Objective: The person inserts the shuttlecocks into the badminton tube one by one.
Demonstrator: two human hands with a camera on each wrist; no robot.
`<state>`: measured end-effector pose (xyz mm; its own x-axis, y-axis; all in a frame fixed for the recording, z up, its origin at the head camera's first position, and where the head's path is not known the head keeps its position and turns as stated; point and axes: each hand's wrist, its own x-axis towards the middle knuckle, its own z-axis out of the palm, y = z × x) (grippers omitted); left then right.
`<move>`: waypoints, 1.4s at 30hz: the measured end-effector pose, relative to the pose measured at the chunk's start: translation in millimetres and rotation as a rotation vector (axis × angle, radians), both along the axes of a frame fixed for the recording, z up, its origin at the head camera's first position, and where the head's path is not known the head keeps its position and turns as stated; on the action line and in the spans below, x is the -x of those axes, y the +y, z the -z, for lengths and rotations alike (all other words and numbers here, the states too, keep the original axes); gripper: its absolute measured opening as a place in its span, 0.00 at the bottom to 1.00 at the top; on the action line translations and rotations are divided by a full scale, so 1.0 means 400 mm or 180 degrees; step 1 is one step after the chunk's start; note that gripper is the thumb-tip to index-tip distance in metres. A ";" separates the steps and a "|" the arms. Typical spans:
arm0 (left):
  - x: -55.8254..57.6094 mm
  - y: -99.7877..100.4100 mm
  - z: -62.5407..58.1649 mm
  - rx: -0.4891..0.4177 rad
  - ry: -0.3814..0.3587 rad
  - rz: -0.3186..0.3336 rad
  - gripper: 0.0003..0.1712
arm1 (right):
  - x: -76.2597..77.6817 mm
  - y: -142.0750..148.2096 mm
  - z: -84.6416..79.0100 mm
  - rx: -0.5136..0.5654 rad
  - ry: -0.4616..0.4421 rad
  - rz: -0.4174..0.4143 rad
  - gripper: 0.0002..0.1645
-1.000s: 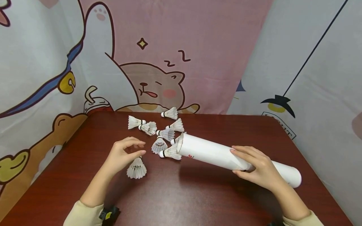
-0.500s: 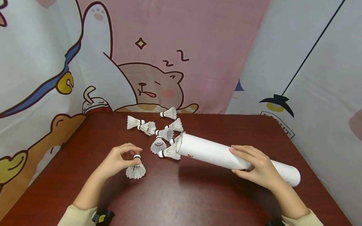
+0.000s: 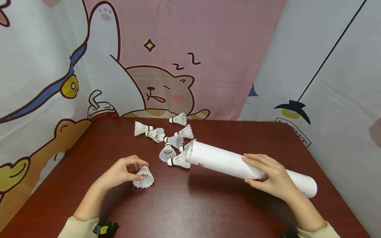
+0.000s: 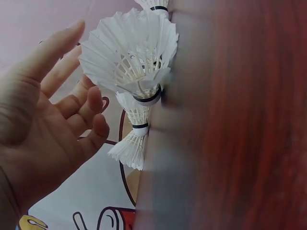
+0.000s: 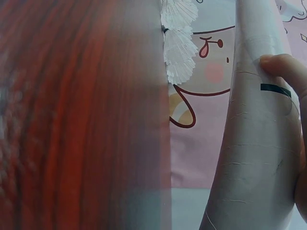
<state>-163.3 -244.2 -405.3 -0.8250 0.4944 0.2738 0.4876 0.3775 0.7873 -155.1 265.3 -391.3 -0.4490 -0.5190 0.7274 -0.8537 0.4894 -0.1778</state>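
Note:
A white feather shuttlecock (image 3: 145, 182) stands skirt down on the table, left of centre. Around it reaches my left hand (image 3: 119, 172), its thumb in front of the skirt and its fingers by the cork. In the left wrist view the same shuttlecock (image 4: 127, 52) shows beside the extended thumb and loosely bent fingers; a firm grip is not visible. My right hand (image 3: 272, 177) grips a long white shuttlecock tube (image 3: 221, 158) around its middle. The tube tilts, its rimmed left end raised above the table. What is inside it cannot be seen.
Several more shuttlecocks lie in a loose group at the back, among them one (image 3: 180, 160) beside the tube's left end and one (image 3: 178, 119) by the far table edge. The dark red wooden table (image 3: 190, 211) meets a cartoon-printed cloth (image 3: 232, 59) behind.
My left hand has come down around the shuttlecock, its thumb passing from above the cork to in front of the skirt. The shuttlecock, right hand and tube have stayed in place.

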 end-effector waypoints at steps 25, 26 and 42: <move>0.003 -0.018 0.004 0.0009 0.0125 -0.0547 0.07 | -0.001 0.000 0.001 0.0002 -0.0016 -0.0008 0.36; 0.002 -0.017 0.002 0.0024 0.0170 -0.0617 0.07 | -0.001 0.000 0.001 -0.0003 -0.0018 -0.0004 0.36; -0.028 0.061 -0.108 -0.0116 0.0617 -0.0924 0.05 | -0.001 -0.001 0.001 -0.0026 -0.0030 0.0009 0.36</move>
